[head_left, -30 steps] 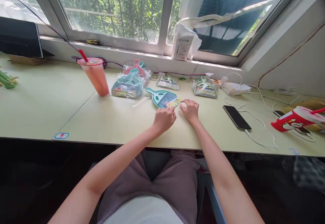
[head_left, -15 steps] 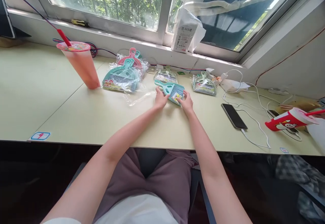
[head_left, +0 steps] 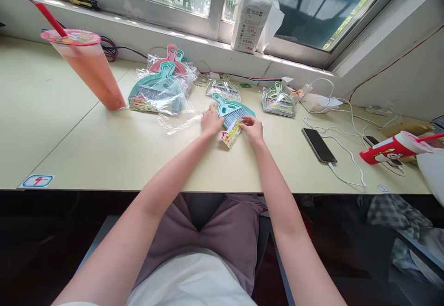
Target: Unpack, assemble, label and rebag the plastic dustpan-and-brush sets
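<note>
A teal dustpan with a brush (head_left: 231, 109) lies on the pale table in front of me. My left hand (head_left: 211, 120) is closed on its left edge, near the handle. Between the thumb and fingers of my right hand (head_left: 252, 129) is the upper corner of a yellow printed card (head_left: 231, 133), which overlaps the brush's lower side. Crumpled clear plastic (head_left: 180, 120) lies left of my left hand. Behind the dustpan is a wrapped green set (head_left: 224, 87), and another wrapped green set (head_left: 278, 101) sits to the right.
Wrapped teal sets (head_left: 157, 90) and a pink one (head_left: 171, 60) lie left of centre. A tall pink drink (head_left: 90, 72) leans farther left. On the right are a phone (head_left: 319, 145), white cables and a red cup (head_left: 395, 147). A white package (head_left: 250, 23) stands on the sill.
The card has come toward me and now sticks out from the brush, tilted, with my right hand on it. My left hand has shifted slightly left, and the camera view has moved closer.
</note>
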### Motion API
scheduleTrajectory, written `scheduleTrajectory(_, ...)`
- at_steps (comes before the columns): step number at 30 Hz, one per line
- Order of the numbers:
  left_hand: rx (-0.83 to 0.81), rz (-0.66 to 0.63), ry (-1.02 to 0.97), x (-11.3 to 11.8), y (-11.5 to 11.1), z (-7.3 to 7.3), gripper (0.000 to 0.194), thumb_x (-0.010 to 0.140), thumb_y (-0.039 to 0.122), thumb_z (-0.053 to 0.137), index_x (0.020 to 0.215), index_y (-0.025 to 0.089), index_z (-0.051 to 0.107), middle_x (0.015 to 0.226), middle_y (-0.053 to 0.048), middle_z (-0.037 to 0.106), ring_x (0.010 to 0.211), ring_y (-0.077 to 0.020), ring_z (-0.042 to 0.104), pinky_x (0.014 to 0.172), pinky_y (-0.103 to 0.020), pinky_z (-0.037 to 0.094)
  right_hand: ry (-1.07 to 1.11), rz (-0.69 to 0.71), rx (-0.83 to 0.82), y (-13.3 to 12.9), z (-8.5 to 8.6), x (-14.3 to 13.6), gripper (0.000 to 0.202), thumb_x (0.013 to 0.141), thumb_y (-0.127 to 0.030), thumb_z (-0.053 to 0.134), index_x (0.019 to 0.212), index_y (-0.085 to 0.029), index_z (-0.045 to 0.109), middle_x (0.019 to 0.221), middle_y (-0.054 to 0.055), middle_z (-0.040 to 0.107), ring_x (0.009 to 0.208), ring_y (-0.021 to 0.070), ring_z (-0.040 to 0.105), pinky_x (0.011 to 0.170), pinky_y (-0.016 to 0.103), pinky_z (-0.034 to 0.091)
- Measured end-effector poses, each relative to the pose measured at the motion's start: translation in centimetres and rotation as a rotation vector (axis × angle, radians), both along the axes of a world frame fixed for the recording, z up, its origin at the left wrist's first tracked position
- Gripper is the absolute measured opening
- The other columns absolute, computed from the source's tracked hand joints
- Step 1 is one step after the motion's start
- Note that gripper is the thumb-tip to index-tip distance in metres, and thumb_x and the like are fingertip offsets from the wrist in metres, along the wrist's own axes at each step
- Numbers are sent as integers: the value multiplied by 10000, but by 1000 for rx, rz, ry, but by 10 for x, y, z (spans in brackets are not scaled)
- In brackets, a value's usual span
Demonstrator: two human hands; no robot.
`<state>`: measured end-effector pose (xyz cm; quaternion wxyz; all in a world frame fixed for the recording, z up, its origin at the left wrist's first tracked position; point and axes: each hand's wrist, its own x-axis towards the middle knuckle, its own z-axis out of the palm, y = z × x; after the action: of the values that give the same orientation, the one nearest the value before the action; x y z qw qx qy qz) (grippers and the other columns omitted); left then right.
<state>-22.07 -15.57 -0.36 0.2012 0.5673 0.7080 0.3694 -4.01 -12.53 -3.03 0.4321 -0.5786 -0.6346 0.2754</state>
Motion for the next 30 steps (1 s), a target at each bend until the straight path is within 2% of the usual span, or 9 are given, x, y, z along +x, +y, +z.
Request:
scheduleTrajectory(4,13,5,-29,-17,6,-3,597,860,108,513,1441,107,376,1317,-144,593,1280,-262,487,1071,-356,368,18,-157,24,-6,6,2,283,743,-241,686,1012,-161,723,965,68,733,849,191,658,873,360,507)
scheduleTrajectory(7,36,-1,10,-22,7,-4,564,884,207,541,1412,49,426,1234,-177,631,1217,-284,529,1019,-355,388,47,-269,-7,-6,10,7,238,748,-243,671,969,-177,731,960,57,733,887,191,655,878,340,487)
scheduleTrajectory(11,28,-103,73,-24,6,-3,258,866,294,585,1009,117,708,987,-127,705,998,-267,608,889,-338,424,-42,-342,-76,-10,16,7,177,754,-263,679,908,-206,743,924,44,730,877,201,637,858,340,462)
scheduleTrajectory(13,7,-154,52,-26,6,-3,180,841,288,608,807,149,718,832,-89,700,863,-237,617,799,-320,430,-72,-337,-70,-12,18,5,170,760,-275,679,903,-209,744,915,46,729,871,203,630,854,341,455)
scheduleTrajectory(16,25,-183,-27,-29,8,-4,186,792,318,679,696,158,681,748,-67,677,797,-221,614,760,-315,434,-66,-317,-57,-13,18,5,155,758,-255,676,892,-212,742,918,42,736,882,199,625,872,340,446)
scheduleTrajectory(20,79,-220,-382,-28,7,-2,197,771,335,722,829,151,685,887,-75,704,902,-225,648,848,-328,471,-18,-304,-56,-9,15,6,144,752,-254,682,880,-219,737,938,33,743,888,198,617,882,344,438)
scheduleTrajectory(24,-32,-424,-972,-12,-4,3,603,754,385,771,1278,221,521,1107,-81,692,977,-228,674,869,-379,526,11,-347,-34,-7,15,5,145,754,-278,675,879,-230,732,980,26,740,862,193,605,891,357,430)
scheduleTrajectory(27,-93,-386,-1132,3,-11,0,864,632,266,876,1357,233,407,1133,-92,682,1026,-247,670,913,-420,532,22,-367,-37,-7,14,3,125,765,-271,656,862,-234,724,975,24,739,853,187,608,916,370,417)
scheduleTrajectory(30,-75,-331,-1190,9,-9,-6,856,542,180,912,1277,194,473,1115,-100,683,1070,-279,655,951,-455,524,41,-399,-22,-5,12,2,121,773,-285,648,856,-232,718,974,25,735,869,191,605,940,391,403)
